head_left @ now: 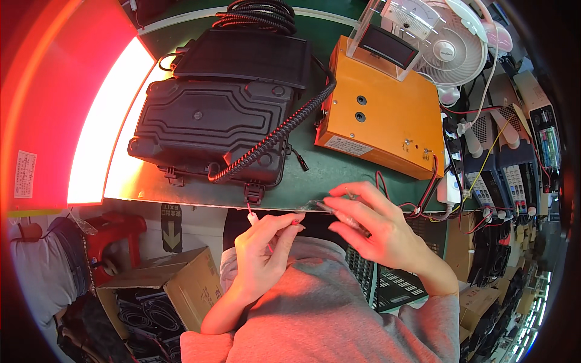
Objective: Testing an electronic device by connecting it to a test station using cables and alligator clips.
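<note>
Just below the table's front edge, my left hand (263, 251) is closed in a pinch on a thin red wire. A small white sleeve (253, 217) shows behind its knuckles, and a bit of red shows at the fingertips. To the right, my right hand (384, 233) is raised with its fingers bent together. They hold a small piece, partly clear and partly dark (321, 207), whose kind I cannot make out. The two hands are apart. Beyond them on the green table lies a black hard case (209, 127) with a ribbed black hose (272, 140).
An orange box (387, 109) with switches and a clear-cased meter (393, 42) stands at the back right. Farther right are a white fan (445, 51), cables and instruments. A bright light panel (106, 121) is left. Below left sits a carton (193, 284) of cables.
</note>
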`<state>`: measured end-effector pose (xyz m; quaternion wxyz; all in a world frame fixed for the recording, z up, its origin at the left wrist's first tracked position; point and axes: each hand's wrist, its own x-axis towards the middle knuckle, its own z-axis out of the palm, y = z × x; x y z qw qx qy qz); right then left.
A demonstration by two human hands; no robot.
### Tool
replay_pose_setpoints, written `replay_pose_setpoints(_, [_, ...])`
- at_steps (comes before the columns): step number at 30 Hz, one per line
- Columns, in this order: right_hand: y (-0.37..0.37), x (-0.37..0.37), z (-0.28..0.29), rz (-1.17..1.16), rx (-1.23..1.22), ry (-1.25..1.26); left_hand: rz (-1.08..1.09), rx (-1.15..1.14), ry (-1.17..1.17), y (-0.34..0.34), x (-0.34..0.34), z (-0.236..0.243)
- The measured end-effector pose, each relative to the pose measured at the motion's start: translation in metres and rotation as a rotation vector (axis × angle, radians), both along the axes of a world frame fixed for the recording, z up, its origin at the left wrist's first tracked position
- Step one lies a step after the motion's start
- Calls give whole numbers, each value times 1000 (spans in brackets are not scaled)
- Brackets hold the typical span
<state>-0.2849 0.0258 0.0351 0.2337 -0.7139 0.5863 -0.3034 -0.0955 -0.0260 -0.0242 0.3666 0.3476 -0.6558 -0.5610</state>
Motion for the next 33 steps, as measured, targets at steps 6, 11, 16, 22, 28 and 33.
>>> replay_pose_setpoints(6, [3, -7, 0, -133, -182, 206, 189, -830, -538, -12, -29, 15])
replay_pose_setpoints(11, [5, -9, -1, -282, -222, 151, 52, -997, -1020, -27, -51, 20])
replay_pose_setpoints(16, [9, -12, -4, -291, -230, 144, 16, -987, -1101, -33, -57, 14])
replay_pose_setpoints(22, [2, -14, -5, -197, -231, 14, -31, -741, -434, -23, -37, 6])
replay_pose_setpoints(28, [-3, -3, -4, -139, -265, -53, 50, -433, -6, -16, -19, 2])
replay_pose_setpoints(33, [-6, 7, -11, -74, -394, 8, 18, -323, 137, -16, -17, -8])
